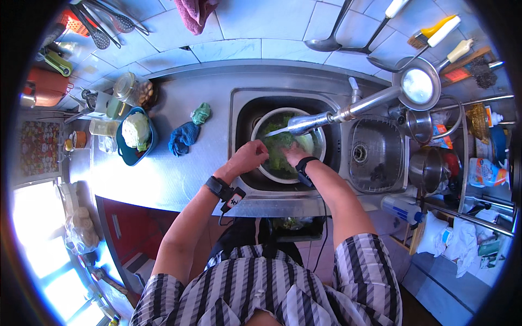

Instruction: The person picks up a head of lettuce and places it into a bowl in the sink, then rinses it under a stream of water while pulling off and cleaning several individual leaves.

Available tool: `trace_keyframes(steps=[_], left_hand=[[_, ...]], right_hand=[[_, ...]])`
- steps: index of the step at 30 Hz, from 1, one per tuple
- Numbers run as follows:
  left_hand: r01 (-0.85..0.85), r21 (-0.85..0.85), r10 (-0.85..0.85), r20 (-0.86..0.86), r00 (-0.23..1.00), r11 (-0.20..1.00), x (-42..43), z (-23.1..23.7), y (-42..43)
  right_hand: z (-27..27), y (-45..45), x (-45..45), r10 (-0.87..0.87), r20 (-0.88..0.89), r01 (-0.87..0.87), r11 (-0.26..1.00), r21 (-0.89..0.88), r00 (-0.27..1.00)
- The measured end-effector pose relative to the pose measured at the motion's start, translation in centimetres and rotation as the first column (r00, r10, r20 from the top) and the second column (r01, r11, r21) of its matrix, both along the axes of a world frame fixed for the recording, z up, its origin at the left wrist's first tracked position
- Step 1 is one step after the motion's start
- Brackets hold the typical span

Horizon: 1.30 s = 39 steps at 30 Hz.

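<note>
Water runs from the metal faucet [312, 123] into a round basin [321, 157] set in the larger sink compartment [246, 118]. Green leafy vegetables [277, 157] lie in the water inside the basin. At the basin's left rim is my left hand [248, 157], its fingers curled towards the thumb; whether it pinches anything is too small to tell. My right hand [297, 155] reaches down into the basin among the leaves. Its fingertips are partly hidden by water and greens, so its grip does not show.
To the left, a blue cloth [183, 137] and a green cloth [201, 113] lie on the steel counter [163, 179]. A cabbage [136, 131] sits in a dark blue tub [127, 157] beside a glass jar [129, 89]. On the right are a smaller sink compartment [377, 163] and pots [426, 169].
</note>
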<state>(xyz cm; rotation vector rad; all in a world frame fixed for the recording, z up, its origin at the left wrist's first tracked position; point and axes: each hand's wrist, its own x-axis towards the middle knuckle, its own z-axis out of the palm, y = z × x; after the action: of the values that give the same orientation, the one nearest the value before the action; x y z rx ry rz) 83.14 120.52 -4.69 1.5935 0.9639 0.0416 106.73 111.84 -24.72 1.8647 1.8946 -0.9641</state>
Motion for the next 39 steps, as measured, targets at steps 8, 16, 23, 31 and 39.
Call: trace_keyframes(steps=[8, 16, 23, 31, 39], left_hand=[[0.065, 0.172, -0.051, -0.083, 0.995, 0.983, -1.6, -1.8, 0.6], [0.214, 0.096, -0.183, -0.263, 0.947, 0.972, 6.0, -7.5, -3.7], [0.605, 0.214, -0.447, -0.499, 0.742, 0.767, 12.6, -21.6, -3.3], [0.787, 0.204, -0.281, -0.858, 0.431, 0.582, 18.2, -30.1, -2.2], [-0.450, -0.492, 0.387, -0.231, 0.893, 0.745, 16.8, -21.3, -3.7]], right_hand=[[13.1, -0.5, 0.8, -0.399, -0.685, 0.368, 0.908, -0.201, 0.609], [27.0, -7.7, 7.2, -0.487, -0.732, 0.618, 0.777, -0.114, 0.477], [28.8, -8.5, 8.0, -0.345, -0.702, 0.647, 0.732, 0.215, 0.623], [27.1, -10.3, 8.5, -0.400, -0.683, 0.731, 0.617, 0.292, 0.611], [25.2, -12.6, 10.4, -0.400, -0.663, 0.739, 0.566, 0.365, 0.633]])
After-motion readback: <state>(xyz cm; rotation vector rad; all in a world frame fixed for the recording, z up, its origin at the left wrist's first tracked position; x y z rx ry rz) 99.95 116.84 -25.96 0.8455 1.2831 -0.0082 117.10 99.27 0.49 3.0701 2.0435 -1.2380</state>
